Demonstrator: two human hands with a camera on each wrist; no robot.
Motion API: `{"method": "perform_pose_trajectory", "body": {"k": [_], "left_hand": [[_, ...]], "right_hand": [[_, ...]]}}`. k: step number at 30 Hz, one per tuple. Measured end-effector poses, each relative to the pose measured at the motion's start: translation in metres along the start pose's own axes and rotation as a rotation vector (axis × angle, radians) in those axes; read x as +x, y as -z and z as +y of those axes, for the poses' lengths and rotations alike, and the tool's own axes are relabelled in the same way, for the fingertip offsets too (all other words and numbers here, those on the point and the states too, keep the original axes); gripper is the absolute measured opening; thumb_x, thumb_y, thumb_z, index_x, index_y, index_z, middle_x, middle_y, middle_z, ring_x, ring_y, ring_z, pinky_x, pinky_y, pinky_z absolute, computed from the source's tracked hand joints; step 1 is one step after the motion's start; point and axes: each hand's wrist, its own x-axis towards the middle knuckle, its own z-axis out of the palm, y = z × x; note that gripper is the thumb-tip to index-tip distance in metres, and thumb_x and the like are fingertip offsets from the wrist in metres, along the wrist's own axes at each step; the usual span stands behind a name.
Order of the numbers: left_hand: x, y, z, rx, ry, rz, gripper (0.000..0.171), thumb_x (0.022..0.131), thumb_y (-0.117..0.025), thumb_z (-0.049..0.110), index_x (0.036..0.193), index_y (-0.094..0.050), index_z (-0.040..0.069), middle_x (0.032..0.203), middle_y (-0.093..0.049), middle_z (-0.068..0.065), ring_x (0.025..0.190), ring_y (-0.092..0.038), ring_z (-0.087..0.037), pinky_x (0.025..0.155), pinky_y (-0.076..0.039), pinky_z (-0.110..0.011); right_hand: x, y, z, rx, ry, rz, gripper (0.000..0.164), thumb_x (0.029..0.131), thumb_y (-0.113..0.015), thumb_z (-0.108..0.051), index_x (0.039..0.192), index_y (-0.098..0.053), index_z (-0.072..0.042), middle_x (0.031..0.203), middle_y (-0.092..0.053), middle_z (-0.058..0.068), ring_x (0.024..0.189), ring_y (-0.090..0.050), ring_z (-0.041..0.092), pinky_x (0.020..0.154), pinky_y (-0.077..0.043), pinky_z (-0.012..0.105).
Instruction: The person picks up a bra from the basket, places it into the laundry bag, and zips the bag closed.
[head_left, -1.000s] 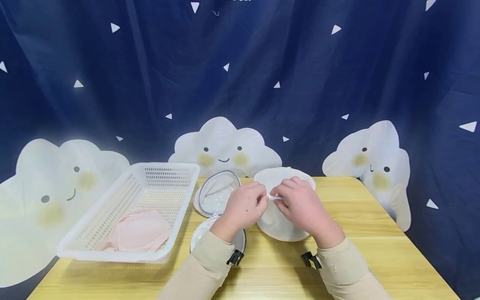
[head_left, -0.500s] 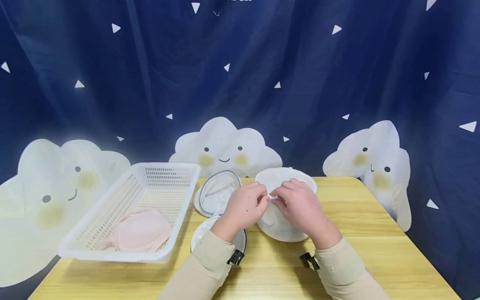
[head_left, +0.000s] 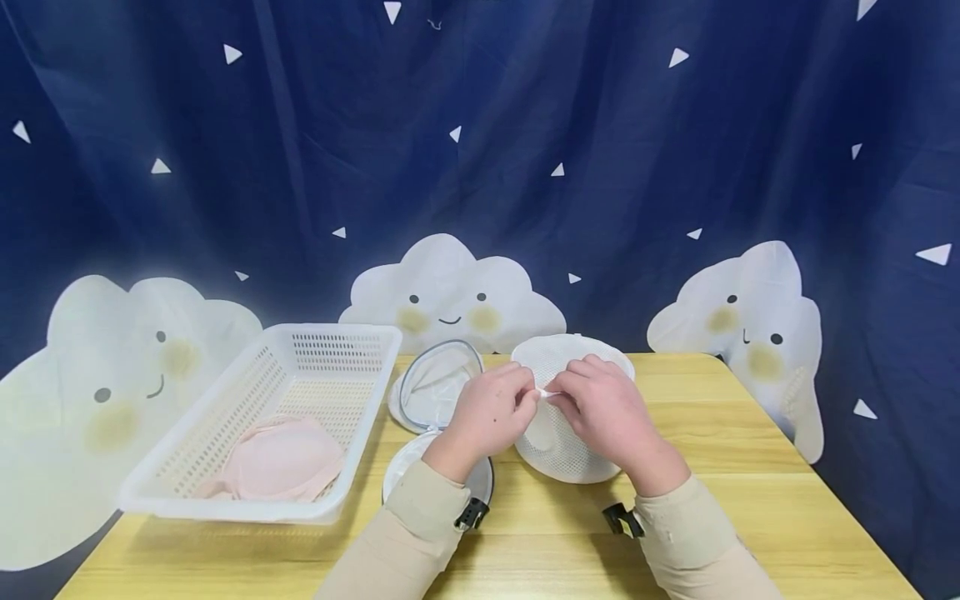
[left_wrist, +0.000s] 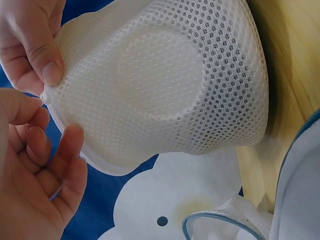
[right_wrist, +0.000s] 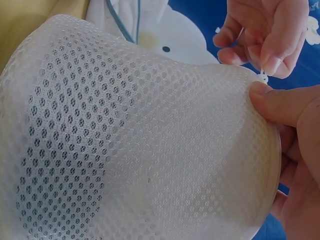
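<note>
A white mesh laundry bag (head_left: 566, 462) stands on the table in front of both hands. My left hand (head_left: 491, 412) pinches the small zip pull (right_wrist: 263, 76) at the bag's zipped edge with thumb and forefinger; its other fingers are loosely bent. Right beside it, my right hand (head_left: 603, 412) grips the same edge, thumb on the mesh (right_wrist: 190, 130) and fingers behind it. In the left wrist view, a round outline shows on the bag's side, and the zip (left_wrist: 59, 120) runs along the edge between the hands.
At the left stands a white plastic basket (head_left: 367, 417) with a pink padded bra (head_left: 285, 458) inside. Between basket and hands lie white mesh pieces with grey-blue rims, one farther back (head_left: 438, 387) and one partly under the left forearm (head_left: 405, 467). A dark blue curtain (head_left: 480, 108) hangs behind the wooden table (head_left: 735, 467).
</note>
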Motion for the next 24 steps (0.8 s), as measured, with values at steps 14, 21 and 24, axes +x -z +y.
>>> {"method": "perform_pose_trajectory", "body": {"k": [14, 21, 24], "left_hand": [[-0.001, 0.001, -0.007, 0.009, 0.048, 0.041, 0.022, 0.091, -0.059, 0.018, 0.073, -0.047, 0.021, 0.071, -0.044, 0.007, 0.064, -0.046, -0.012, 0.056, -0.039, -0.029], [-0.001, -0.001, -0.008, 0.011, 0.069, 0.031, 0.021, 0.091, -0.059, 0.018, 0.073, -0.048, 0.022, 0.072, -0.045, 0.008, 0.065, -0.047, -0.012, 0.057, -0.039, -0.029], [-0.001, -0.001, -0.007, -0.002, 0.058, 0.031, 0.021, 0.091, -0.059, 0.018, 0.073, -0.048, 0.022, 0.072, -0.045, 0.007, 0.065, -0.046, -0.012, 0.058, -0.039, -0.028]], "right_hand": [[-0.001, 0.005, 0.008, 0.019, 0.017, 0.011, 0.017, 0.077, -0.084, -0.008, 0.085, -0.072, -0.016, 0.076, -0.057, -0.006, 0.074, -0.053, 0.020, 0.070, -0.044, 0.035], [-0.001, 0.008, 0.010, 0.033, 0.003, 0.004, 0.017, 0.076, -0.085, -0.009, 0.085, -0.072, -0.016, 0.078, -0.059, -0.005, 0.078, -0.055, 0.021, 0.075, -0.046, 0.037], [-0.002, 0.007, 0.011, 0.034, -0.010, -0.007, 0.017, 0.076, -0.084, -0.008, 0.085, -0.071, -0.016, 0.080, -0.060, -0.004, 0.081, -0.056, 0.022, 0.078, -0.046, 0.038]]}}
